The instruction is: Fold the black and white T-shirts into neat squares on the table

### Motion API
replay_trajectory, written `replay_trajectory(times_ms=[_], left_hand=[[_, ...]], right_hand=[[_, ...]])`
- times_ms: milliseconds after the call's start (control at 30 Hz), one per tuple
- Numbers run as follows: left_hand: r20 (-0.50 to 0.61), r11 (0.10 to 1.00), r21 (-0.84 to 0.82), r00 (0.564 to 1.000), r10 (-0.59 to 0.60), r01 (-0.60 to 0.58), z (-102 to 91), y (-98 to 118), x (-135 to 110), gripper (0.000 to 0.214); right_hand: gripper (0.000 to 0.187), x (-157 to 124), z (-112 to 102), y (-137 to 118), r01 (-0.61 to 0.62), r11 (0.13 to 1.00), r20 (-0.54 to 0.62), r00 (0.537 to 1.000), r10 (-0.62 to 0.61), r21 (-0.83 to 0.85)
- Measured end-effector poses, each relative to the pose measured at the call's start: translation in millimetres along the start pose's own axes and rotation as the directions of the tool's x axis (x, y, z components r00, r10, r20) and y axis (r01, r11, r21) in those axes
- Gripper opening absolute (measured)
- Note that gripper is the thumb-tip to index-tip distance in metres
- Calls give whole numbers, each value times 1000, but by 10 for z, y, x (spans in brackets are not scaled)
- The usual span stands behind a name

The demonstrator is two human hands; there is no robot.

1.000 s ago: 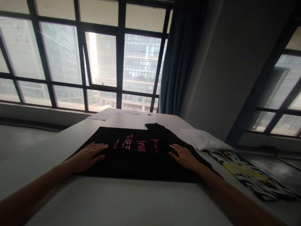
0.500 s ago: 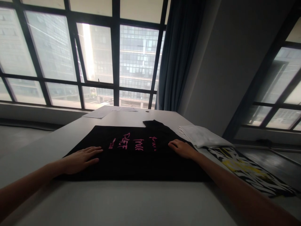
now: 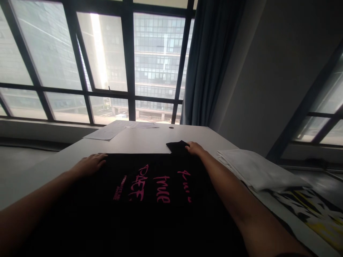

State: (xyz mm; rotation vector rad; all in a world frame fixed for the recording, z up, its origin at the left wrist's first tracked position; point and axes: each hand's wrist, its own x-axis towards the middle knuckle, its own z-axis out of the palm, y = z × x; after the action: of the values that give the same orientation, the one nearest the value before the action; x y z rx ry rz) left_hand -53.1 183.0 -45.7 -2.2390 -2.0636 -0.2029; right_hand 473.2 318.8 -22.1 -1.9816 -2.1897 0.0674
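A black T-shirt (image 3: 160,228) with pink lettering lies spread on the white table, its printed side up and one sleeve jutting out at the far right. My left hand (image 3: 91,164) rests on the far left corner of the shirt, fingers stretched along the edge and the thumb apart. At the far right, my right hand (image 3: 194,149) has its fingers bent and closed on the cloth near the sleeve. Its fingertips are partly hidden by the hand. My forearms cover parts of both sides of the shirt.
Beyond the shirt, paper sheets (image 3: 105,132) lie on the white table (image 3: 142,141) at the far left. On the right are a folded white cloth (image 3: 259,169) and a black, white and yellow patterned cloth (image 3: 316,214). A window and a blue curtain (image 3: 211,64) stand behind.
Both hands have moved away from me to the shirt's far side, the right one from the chest area to the sleeve. The view has come closer, so the shirt fills the lower frame.
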Motion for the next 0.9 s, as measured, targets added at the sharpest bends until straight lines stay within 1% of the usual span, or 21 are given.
replay_trajectory(times_ms=[67,133,200,267,300,367,433,467,500,533,567,600,633,667,700,733,767,800,833,867,900], left_hand=[[44,1000,19,999,-12,12,44,-41,147,59],[52,1000,28,999,-9,7,60,-53,263,59],[55,999,35,998,1,-3,37,-36,337,59],[56,998,57,998,25,-28,-26,3,366,59],[52,996,74,998,43,-47,-70,29,366,56],[31,990,117,997,75,-79,-171,84,339,49],[-16,986,146,996,84,-80,-282,136,280,42],[-54,986,150,996,77,-69,-339,157,238,41],[-98,988,146,993,66,-52,-397,174,187,41],[-143,991,129,988,54,-36,-454,185,126,41],[-189,995,100,981,41,-22,-509,189,56,40],[-236,998,63,971,28,-13,-558,185,-24,38],[-284,1000,25,959,21,-15,-597,171,-111,36],[-329,1000,-10,944,25,-29,-622,149,-206,35],[-366,998,-35,930,39,-56,-629,119,-304,34],[-385,995,-49,921,64,-90,-618,84,-404,33],[-383,991,-54,919,96,-126,-588,48,-504,32],[-359,985,-58,924,129,-160,-544,17,-600,31],[-316,981,-62,936,157,-185,-492,-7,-691,31],[-265,978,-68,949,173,-198,-439,-18,-776,32],[-213,977,-71,960,181,-200,-392,-14,-854,34]], right_hand=[[47,222,85,18,-26,1000,5,1000,26,-10],[56,373,153,57,-54,998,22,998,54,-15],[66,443,191,104,-77,997,47,996,78,-10],[70,435,180,147,-87,996,70,994,87,5],[67,405,152,165,-91,996,78,993,90,13],[53,298,51,194,-105,994,76,992,103,23],[41,130,-102,219,-127,992,28,992,126,27],[39,20,-190,234,-128,991,-39,991,129,31],[38,-109,-281,255,-113,993,-134,984,117,37],[37,-260,-369,285,-81,996,-247,965,89,41],[35,-435,-451,324,-36,998,-360,932,49,44],[32,-634,-521,375,18,999,-461,887,4,43],[29,-856,-578,438,76,996,-532,845,-43,41],[27,-1097,-620,508,131,991,-564,821,-85,40],[25,-1351,-646,581,184,982,-565,815,-130,39],[23,-1609,-657,651,242,970,-525,830,-190,32],[22,-1862,-656,710,297,955,-440,860,-257,23],[21,-2101,-644,752,337,941,-336,888,-313,15],[23,-2317,-624,773,365,931,-231,907,-352,13],[29,-2502,-600,772,376,927,-144,918,-370,16],[38,-2654,-574,750,375,927,-84,924,-372,24]])
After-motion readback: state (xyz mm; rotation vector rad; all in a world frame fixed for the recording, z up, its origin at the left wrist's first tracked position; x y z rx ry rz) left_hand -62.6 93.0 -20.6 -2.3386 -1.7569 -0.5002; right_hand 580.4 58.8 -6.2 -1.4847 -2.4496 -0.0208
